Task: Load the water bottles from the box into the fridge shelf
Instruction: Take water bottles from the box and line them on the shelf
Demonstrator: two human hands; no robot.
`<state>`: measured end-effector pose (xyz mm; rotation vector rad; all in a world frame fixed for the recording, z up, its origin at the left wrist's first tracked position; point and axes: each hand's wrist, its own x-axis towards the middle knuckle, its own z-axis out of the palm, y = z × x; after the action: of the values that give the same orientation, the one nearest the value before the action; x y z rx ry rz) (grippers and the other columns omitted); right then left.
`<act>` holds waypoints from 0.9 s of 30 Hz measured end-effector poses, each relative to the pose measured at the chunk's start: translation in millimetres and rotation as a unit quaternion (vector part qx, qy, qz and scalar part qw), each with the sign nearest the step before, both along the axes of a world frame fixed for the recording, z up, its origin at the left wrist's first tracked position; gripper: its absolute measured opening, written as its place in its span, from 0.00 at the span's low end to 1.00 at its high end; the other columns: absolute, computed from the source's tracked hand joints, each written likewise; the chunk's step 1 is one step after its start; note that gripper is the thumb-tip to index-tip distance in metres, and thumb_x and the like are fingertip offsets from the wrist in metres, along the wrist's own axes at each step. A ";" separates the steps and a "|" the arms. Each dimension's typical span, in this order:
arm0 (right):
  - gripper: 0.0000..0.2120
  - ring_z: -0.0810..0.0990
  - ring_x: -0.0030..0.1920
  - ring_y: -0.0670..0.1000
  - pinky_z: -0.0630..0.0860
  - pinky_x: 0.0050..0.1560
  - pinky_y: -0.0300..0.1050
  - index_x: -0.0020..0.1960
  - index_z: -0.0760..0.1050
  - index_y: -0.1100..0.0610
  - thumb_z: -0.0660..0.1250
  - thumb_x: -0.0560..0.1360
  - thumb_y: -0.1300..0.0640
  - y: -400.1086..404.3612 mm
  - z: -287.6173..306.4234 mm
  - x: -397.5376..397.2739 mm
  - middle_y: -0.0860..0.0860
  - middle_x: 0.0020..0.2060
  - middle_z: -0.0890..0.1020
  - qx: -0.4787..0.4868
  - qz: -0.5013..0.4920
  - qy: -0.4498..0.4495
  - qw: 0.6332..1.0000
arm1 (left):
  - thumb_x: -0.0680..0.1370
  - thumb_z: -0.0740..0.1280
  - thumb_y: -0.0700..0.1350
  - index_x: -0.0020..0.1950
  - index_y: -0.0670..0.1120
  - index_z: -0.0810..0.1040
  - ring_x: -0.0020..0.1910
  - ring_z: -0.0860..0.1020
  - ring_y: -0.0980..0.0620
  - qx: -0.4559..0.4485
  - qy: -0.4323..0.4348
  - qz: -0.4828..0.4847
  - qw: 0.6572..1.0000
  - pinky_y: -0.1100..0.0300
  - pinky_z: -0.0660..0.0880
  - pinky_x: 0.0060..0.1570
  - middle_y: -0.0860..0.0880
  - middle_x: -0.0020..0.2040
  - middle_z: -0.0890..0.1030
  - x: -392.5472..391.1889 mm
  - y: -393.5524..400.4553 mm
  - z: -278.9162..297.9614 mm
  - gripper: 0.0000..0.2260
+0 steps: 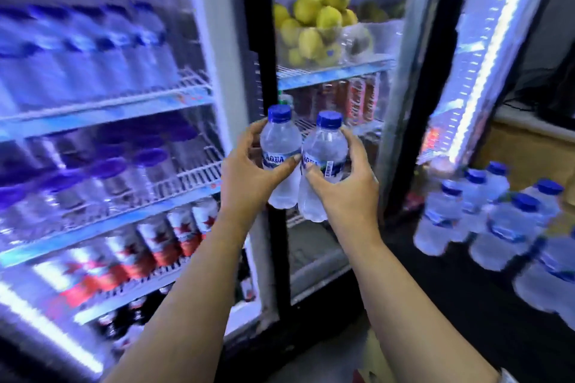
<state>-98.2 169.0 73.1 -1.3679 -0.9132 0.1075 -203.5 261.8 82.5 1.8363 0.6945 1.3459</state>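
Observation:
My left hand (249, 177) grips a small clear water bottle with a blue cap (280, 140). My right hand (345, 186) grips a second one like it (323, 152). Both bottles stand upright and touch side by side, held in front of the black pillar between two fridge compartments. The open left fridge has a wire shelf (186, 174) with several blue-capped bottles (115, 177) on it, and free wire at its right end. More water bottles (497, 221) stand grouped at the lower right; the box around them is hard to make out.
An upper shelf (124, 102) in the left fridge holds a row of larger bottles. Red-and-white cans (174, 236) fill the shelf below. The right compartment holds yellow-green fruit (317, 19) and cans. An open fridge door (485, 50) stands at the right.

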 end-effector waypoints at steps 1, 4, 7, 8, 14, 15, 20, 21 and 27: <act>0.32 0.77 0.61 0.43 0.75 0.60 0.36 0.69 0.69 0.46 0.75 0.68 0.56 14.0 6.2 -11.3 0.44 0.63 0.78 0.005 0.028 -0.002 1.000 | 0.66 0.79 0.45 0.61 0.52 0.74 0.46 0.79 0.67 0.006 -0.005 0.030 1.000 0.73 0.74 0.46 0.59 0.52 0.82 -15.4 10.5 6.9 0.26; 0.32 0.79 0.54 0.43 0.76 0.54 0.37 0.69 0.69 0.47 0.73 0.66 0.53 54.4 23.8 -44.6 0.44 0.60 0.79 0.032 0.100 -0.007 0.994 | 0.65 0.79 0.47 0.61 0.54 0.75 0.42 0.79 0.66 0.032 -0.016 0.103 0.994 0.70 0.75 0.45 0.58 0.50 0.83 -60.4 39.1 28.3 0.27; 0.32 0.80 0.53 0.46 0.77 0.52 0.40 0.66 0.70 0.48 0.71 0.63 0.49 90.8 46.6 -72.7 0.45 0.55 0.81 0.047 0.143 -0.007 0.989 | 0.63 0.79 0.49 0.59 0.58 0.74 0.40 0.78 0.66 0.055 -0.038 0.163 0.984 0.67 0.76 0.44 0.61 0.47 0.82 -98.9 64.2 55.6 0.27; 0.31 0.81 0.51 0.47 0.77 0.51 0.42 0.64 0.70 0.48 0.72 0.62 0.49 103.9 55.5 -81.4 0.44 0.52 0.81 0.052 0.154 -0.006 0.987 | 0.64 0.79 0.48 0.60 0.57 0.74 0.39 0.78 0.67 0.063 -0.047 0.178 0.981 0.68 0.76 0.43 0.61 0.47 0.81 -112.6 73.5 66.9 0.27; 0.24 0.80 0.48 0.45 0.76 0.48 0.40 0.61 0.70 0.51 0.74 0.68 0.56 175.0 113.1 -130.6 0.43 0.50 0.81 0.067 0.215 -0.023 0.974 | 0.64 0.79 0.53 0.63 0.56 0.75 0.46 0.81 0.56 0.091 -0.047 0.266 0.959 0.58 0.78 0.46 0.54 0.51 0.82 -179.8 128.8 122.4 0.29; 0.24 0.80 0.48 0.47 0.77 0.48 0.42 0.62 0.70 0.52 0.74 0.68 0.55 186.2 120.5 -138.2 0.45 0.51 0.81 0.070 0.220 -0.029 0.973 | 0.64 0.79 0.53 0.63 0.56 0.74 0.46 0.80 0.56 0.097 -0.042 0.277 0.955 0.60 0.77 0.46 0.54 0.50 0.81 -187.1 136.4 128.3 0.29; 0.25 0.76 0.46 0.47 0.69 0.37 0.25 0.63 0.69 0.55 0.74 0.70 0.54 246.4 147.3 -176.4 0.47 0.50 0.78 0.064 0.242 -0.048 0.967 | 0.66 0.79 0.50 0.62 0.50 0.74 0.42 0.78 0.56 0.098 -0.022 0.337 0.936 0.68 0.72 0.40 0.55 0.47 0.78 -222.0 180.7 146.5 0.27; 0.25 0.76 0.45 0.48 0.69 0.35 0.25 0.63 0.69 0.55 0.73 0.70 0.54 257.3 150.4 -182.9 0.47 0.49 0.78 0.061 0.246 -0.049 0.966 | 0.65 0.79 0.51 0.61 0.51 0.75 0.44 0.79 0.54 0.090 -0.009 0.355 0.931 0.66 0.71 0.40 0.55 0.47 0.78 -227.5 189.7 146.7 0.26; 0.26 0.74 0.41 0.49 0.70 0.40 0.39 0.67 0.65 0.52 0.71 0.73 0.52 318.2 156.4 -207.3 0.46 0.49 0.73 -0.007 0.264 -0.050 0.963 | 0.65 0.78 0.53 0.62 0.50 0.75 0.51 0.80 0.48 0.062 0.044 0.429 0.900 0.60 0.72 0.46 0.50 0.51 0.83 -246.7 238.2 142.4 0.28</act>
<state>-305.5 487.2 229.5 -1.1192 -1.3503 0.4552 -450.3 500.1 224.9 1.7468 1.6257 1.8765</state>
